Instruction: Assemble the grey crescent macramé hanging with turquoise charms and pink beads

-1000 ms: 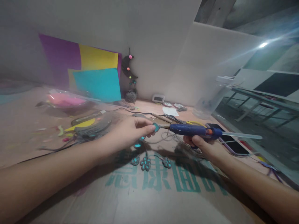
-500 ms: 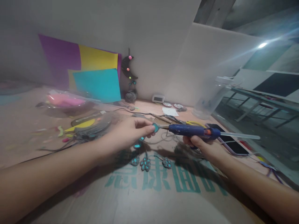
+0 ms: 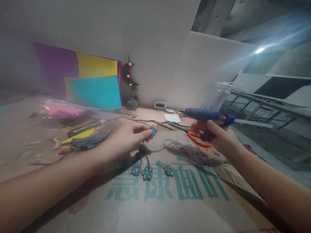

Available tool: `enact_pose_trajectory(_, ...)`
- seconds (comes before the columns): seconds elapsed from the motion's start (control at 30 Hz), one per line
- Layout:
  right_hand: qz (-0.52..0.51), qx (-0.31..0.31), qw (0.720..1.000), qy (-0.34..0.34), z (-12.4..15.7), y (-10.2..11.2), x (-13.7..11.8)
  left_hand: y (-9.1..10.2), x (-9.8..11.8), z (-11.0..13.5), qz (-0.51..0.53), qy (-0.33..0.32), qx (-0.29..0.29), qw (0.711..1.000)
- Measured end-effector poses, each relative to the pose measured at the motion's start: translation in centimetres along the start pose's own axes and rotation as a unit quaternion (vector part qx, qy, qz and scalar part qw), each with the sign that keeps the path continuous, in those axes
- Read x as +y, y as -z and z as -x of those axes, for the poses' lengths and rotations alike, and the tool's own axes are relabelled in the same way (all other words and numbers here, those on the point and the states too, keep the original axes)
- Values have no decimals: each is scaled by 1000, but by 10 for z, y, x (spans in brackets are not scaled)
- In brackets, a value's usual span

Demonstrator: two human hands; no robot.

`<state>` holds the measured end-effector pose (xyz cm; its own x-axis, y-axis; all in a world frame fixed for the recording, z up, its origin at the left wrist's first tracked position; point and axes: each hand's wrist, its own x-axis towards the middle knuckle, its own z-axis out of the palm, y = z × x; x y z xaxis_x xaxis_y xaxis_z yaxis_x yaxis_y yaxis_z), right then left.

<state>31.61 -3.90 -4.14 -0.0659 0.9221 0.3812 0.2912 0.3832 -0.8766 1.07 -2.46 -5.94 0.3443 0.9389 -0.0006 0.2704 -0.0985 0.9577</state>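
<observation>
My left hand (image 3: 127,138) pinches a small teal bead piece (image 3: 153,130) between thumb and fingers, just above the cardboard sheet (image 3: 170,200). From that piece hang cords ending in teal flower-shaped ornaments (image 3: 147,171) that lie on the cardboard. My right hand (image 3: 220,137) grips a blue glue gun (image 3: 206,115), held up and to the right, its nozzle pointing left and a clear glue stick jutting out at the back. The nozzle is well apart from the bead piece. A bundle of grey twine (image 3: 194,154) lies between the hands.
Coloured paper sheets (image 3: 94,85) lean on the back wall. Orange-handled pliers (image 3: 198,137) lie under the gun. A small white clock (image 3: 160,104), white paper (image 3: 171,117) and a pink item in a clear dish (image 3: 62,110) sit further back; grey cord and yellow scraps (image 3: 85,137) at left.
My right hand has lifted the glue gun up and away to the right, off the bead piece it touched before. The view has shifted slightly; my left hand keeps its pinch.
</observation>
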Motion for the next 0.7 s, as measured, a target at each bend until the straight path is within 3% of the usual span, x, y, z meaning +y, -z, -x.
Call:
enact_pose_trajectory(0.13, 13, 63, 998, -20, -25, 28, 16, -3, -4, -5, 4, -28, -8, 1000)
enact_pose_trajectory(0.23, 31, 59, 997, -45, -29, 36, 26, -7, -2, -2, 11, -6, -7, 1000)
enact_pose_trajectory(0.37, 53, 13, 998, -37, -14, 20, 19, -11, 2, 5, 34, 26, -20, 999)
enact_pose_trajectory(0.57, 93, -101, 990, -25, 16, -6, 0, -10, -4, 4, 9, 12, -39, 999)
enact_pose_trajectory(0.7, 155, -98, 982, -35, 27, -15, 0, -8, -6, 1, 4, -19, -45, 999)
